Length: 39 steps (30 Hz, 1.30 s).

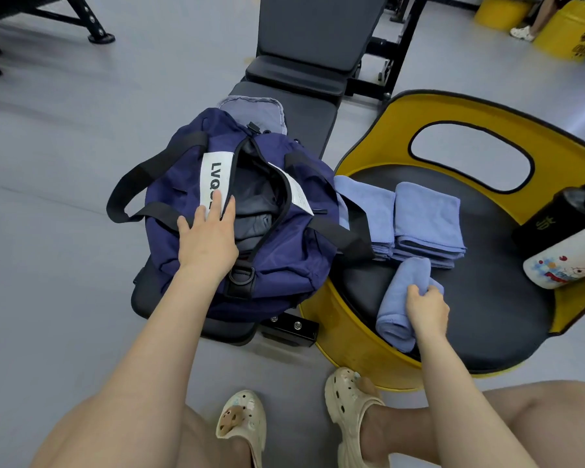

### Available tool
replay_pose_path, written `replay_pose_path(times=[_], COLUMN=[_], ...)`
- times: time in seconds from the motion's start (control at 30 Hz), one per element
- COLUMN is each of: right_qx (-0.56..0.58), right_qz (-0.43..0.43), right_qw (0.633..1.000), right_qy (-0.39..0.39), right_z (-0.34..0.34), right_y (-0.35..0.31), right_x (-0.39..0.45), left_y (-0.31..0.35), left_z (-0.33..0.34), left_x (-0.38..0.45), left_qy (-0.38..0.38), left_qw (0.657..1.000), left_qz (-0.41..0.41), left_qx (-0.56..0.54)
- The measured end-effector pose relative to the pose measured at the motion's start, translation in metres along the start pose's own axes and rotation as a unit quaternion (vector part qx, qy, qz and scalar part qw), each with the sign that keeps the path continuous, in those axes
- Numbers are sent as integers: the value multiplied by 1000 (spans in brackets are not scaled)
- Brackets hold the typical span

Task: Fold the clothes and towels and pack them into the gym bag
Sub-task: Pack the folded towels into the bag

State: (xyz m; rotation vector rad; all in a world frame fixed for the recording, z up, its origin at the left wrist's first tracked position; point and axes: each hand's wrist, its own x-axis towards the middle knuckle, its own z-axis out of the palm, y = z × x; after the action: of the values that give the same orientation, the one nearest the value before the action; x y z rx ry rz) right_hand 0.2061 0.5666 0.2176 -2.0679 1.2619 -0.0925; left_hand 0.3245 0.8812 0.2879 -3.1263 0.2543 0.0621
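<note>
Towel [401, 298], rolled, lies at seat [487, 315] front edge; right hand [426, 307] curls round its top end. Soft, light, prob. unrolls (grab mid-roll). Left hand [207, 239], fingers flat, holds gym bag [277, 255] mouth wide on bench [301, 109].

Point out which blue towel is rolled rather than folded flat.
The rolled towel nearest the person, gripped by the right hand. The two folded towels behind it lie flat in stacks on the yellow chair.
</note>
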Motion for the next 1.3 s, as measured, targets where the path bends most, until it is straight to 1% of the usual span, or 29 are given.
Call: replay_pose_path(times=[0.1, 0.23, 0.3, 0.37, 0.43, 0.47, 0.53, 0.6, 0.67, 0.73, 0.8, 0.87, 0.93, 1.0, 1.07, 1.2, 1.3], right_qx=[-42, -107, -129, -115, -50, -12, 63, 111, 119, 112, 102, 93, 58, 29, 28, 59, 92], right_qz=[-12, -54, -63, -31, 6, 2, -47, -84, -109, -115, -98, -45, 11, 38, 54, 35, -5], right_qw=[999, 993, 989, 991, 996, 997, 995, 990, 987, 987, 990, 995, 998, 996, 993, 989, 991], right_qy=[11, 13, 28, 60, 77, 78, 64, 37, 13, 0, 2, -4, -38, -73, -97, -129, -102], right_z=[5, 15, 17, 18, 18, 19, 22, 21, 21, 21, 18, 15, 12, 11, 11, 13, 10], right_y=[1, 4, 2, -1, -1, -1, 3, 3, 1, 2, 2, 0, -3, -6, -8, -12, -17], right_x=[1, -5, -9, -12, -14, -14, -15, -20, -24, -26, -25, -20, -12, -5, -1, -3, -11], left_y=[0, 0, 1, 1, 1, 0, 0, 0, 0, 0, -1, -1, 0, 0, 0, -3, -8], left_z=[-1, 0, 1, 1, 0, 0, 0, 1, 0, -1, -3, -5, -7, -8, -10, -18, -23], left_x=[0, 0, 0, -1, -1, -1, 0, 0, 0, 0, 0, 0, 1, 2, 3, 4, 6], left_qy=[-3, -3, -1, 0, 0, 1, 2, 3, 4, 6, 11, 18, 30, 42, 46, 33, 26], left_qw=[1000, 1000, 1000, 1000, 1000, 1000, 1000, 1000, 1000, 999, 998, 996, 993, 991, 988, 981, 978], left_qz=[0, 0, 0, 1, 1, 1, 0, -2, -5, -10, -17, -25, -32, -38, -47, -67, -77], left_qx=[-1, -2, -1, 0, -2, -3, -6, -13, -21, -36, -58, -84, -106, -123, -142, -176, -191])
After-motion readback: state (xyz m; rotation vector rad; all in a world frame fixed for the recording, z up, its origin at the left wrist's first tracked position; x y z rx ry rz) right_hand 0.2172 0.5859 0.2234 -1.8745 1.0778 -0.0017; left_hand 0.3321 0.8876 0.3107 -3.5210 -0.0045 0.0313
